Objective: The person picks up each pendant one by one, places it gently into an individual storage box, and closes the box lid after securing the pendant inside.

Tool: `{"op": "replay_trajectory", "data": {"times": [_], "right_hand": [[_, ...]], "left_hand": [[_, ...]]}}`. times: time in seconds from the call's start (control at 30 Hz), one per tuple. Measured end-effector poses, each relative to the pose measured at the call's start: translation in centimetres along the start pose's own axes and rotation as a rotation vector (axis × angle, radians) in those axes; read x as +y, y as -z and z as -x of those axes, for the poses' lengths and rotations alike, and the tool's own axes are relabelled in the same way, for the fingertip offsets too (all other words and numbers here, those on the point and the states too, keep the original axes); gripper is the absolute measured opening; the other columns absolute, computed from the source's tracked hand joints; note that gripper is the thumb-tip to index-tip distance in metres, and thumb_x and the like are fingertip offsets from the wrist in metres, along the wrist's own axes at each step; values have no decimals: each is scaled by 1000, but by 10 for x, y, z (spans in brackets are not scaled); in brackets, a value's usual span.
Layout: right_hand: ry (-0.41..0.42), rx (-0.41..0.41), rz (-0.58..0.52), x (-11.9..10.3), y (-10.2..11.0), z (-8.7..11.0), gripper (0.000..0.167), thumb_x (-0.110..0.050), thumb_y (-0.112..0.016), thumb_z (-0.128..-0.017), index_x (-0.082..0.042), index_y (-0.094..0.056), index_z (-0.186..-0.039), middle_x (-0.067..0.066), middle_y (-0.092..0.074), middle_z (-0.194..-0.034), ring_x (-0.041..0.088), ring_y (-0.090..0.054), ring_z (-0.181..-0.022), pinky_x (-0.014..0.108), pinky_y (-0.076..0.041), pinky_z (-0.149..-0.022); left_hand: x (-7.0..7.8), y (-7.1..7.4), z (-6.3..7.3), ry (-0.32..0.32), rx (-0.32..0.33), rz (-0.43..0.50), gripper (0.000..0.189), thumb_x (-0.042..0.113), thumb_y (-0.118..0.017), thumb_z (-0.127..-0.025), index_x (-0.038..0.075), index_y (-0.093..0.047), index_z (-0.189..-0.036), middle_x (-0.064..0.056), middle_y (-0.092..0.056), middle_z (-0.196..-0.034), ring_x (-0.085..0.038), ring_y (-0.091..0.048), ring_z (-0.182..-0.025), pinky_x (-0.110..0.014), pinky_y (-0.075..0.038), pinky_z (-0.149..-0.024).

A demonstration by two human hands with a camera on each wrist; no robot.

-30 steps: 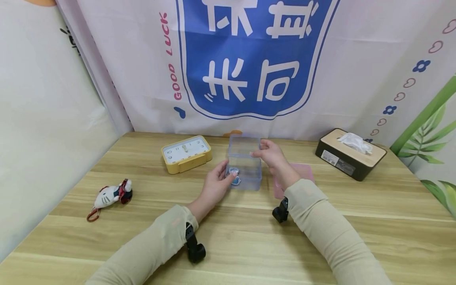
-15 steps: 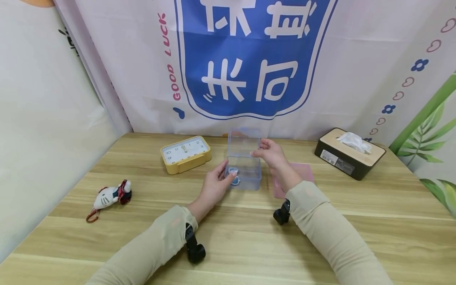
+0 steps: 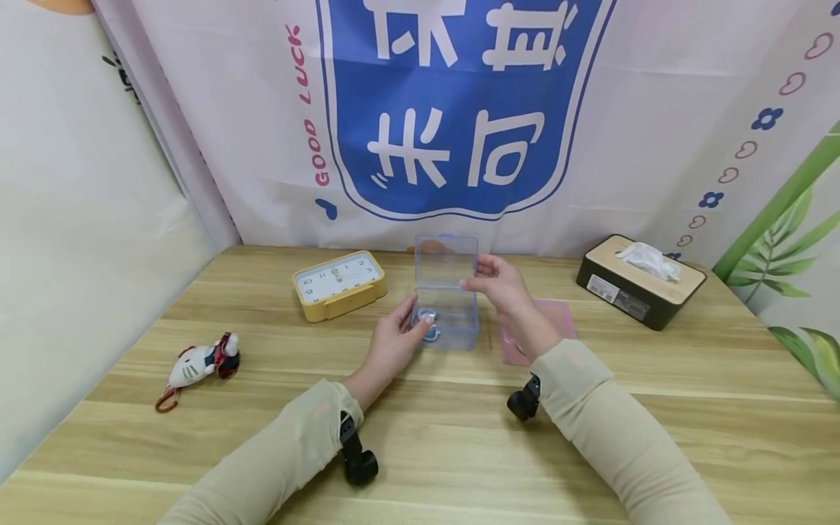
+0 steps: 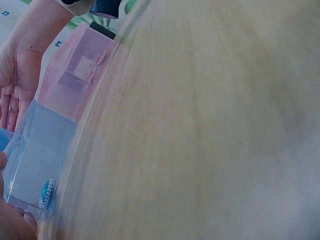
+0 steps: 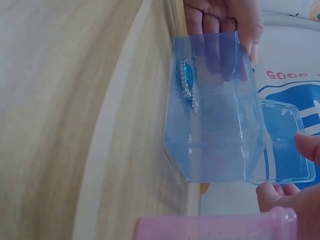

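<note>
A clear blue plastic box point(image 3: 453, 332) stands on the table with its hinged lid point(image 3: 446, 261) raised at the back. Inside, at its left end, lie two pieces of jewellery point(image 3: 429, 333) with blue stones and pale beaded edges. My left hand point(image 3: 392, 341) grips the box's left wall, the thumb on the near side. With my right hand point(image 3: 502, 288) I pinch the lid's right edge, thumb in front and fingers behind. In the right wrist view the jewellery point(image 5: 188, 82) shows through the box wall point(image 5: 215, 135), and my left fingers lie behind it.
A pink translucent box point(image 3: 554, 317) lies right of the blue one, partly under my right wrist. A yellow clock point(image 3: 341, 284) is at the back left, a plush cat keychain point(image 3: 197, 364) farther left. A tissue box point(image 3: 643, 284) stands at the back right, before a hanging cloth point(image 3: 262, 146).
The lid's far edge has risen, and the lid looks more upright, with my right hand still on it. My left hand keeps its hold on the box. The head view has shifted slightly.
</note>
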State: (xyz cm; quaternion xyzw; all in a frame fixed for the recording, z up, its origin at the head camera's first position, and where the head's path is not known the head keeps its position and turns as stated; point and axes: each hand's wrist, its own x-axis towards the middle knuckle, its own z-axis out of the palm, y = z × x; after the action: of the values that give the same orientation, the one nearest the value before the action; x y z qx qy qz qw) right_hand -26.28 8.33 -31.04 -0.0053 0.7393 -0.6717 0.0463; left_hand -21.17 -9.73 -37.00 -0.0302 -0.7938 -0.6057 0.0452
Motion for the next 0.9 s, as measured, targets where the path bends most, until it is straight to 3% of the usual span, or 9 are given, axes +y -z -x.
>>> {"op": "replay_trajectory", "data": {"times": [0.37, 0.53, 0.77, 0.9], "right_hand": [[35, -5, 43, 3, 3, 11, 60, -2, -66, -80, 3, -40, -134, 19, -46, -132, 30, -45, -122, 35, -37, -107], [5, -4, 11, 4, 3, 20, 57, -5, -68, -79, 0, -43, -131, 13, -48, -128, 25, -45, -119, 34, -36, -107], [6, -16, 4, 3, 0, 30, 55, 1, -66, -78, 7, -43, -128, 20, -46, -130, 30, -43, -121, 36, -35, -108], [-25, -23, 31, 4, 0, 36, 59, -4, -68, -79, 3, -41, -132, 18, -44, -134, 30, -39, -127, 37, -32, -110]], "left_hand": [[-1, -1, 0, 5, 8, -37, 60, 22, -64, -87, 8, -39, -140, -11, -41, -141, -21, -44, -127, -26, -40, -101], [-2, -1, -1, -1, 16, -55, 59, 22, -64, -87, 9, -40, -140, -11, -43, -140, -20, -45, -126, -26, -40, -101], [-2, -1, -2, -26, 9, -126, 60, 25, -63, -87, 8, -39, -140, -12, -44, -139, -22, -45, -127, -30, -40, -103], [-1, 0, -1, -32, 4, -149, 61, 26, -63, -87, 8, -39, -140, -12, -43, -140, -23, -44, -127, -32, -39, -103]]}}
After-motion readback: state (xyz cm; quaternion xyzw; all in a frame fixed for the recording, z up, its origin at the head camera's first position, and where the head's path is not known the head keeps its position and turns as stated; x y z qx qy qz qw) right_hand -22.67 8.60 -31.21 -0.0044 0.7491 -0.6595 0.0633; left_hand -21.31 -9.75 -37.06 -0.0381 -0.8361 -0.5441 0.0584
